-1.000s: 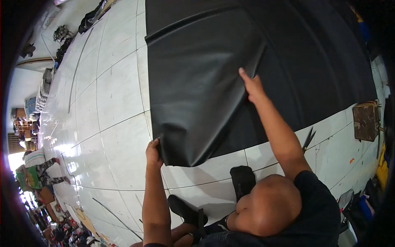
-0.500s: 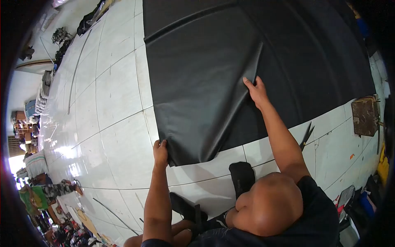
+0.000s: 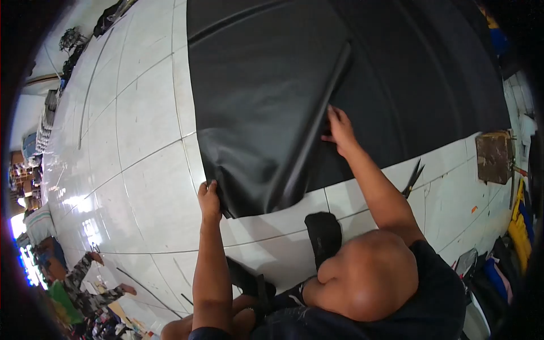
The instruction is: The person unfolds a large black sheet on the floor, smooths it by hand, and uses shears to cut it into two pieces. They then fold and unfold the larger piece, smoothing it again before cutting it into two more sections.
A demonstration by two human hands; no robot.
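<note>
**One black sheet, spread over a white tiled floor**

Sheet: directly before you, running out of view at the far side. Glossy surface to the left; a raised ridge runs diagonally; duller black material to its right. Whether both are one piece, you cannot tell.

Left hand: thumb and finger pinched together on the sheet's left edge, near the close corner, which is puckered.

Right hand: thumb and fingers apart, fingertips at the ridge's right side.

Markings: pale marks on a worn brown block, right of the sheet, too small for you to read.

Containers: one pale striped sack, far left, bulging, contents hidden.

Surroundings: dark scissors, partly hidden by your right forearm, near the sheet's close edge; one orange scrap; yellow material at far right; one thin dark rod on the left-hand tiles; one other person in camouflage pattern, at lower left.

Obstructions: your dark-covered foot, just below the sheet's close edge; your bare knee behind it, nearer you.
</note>
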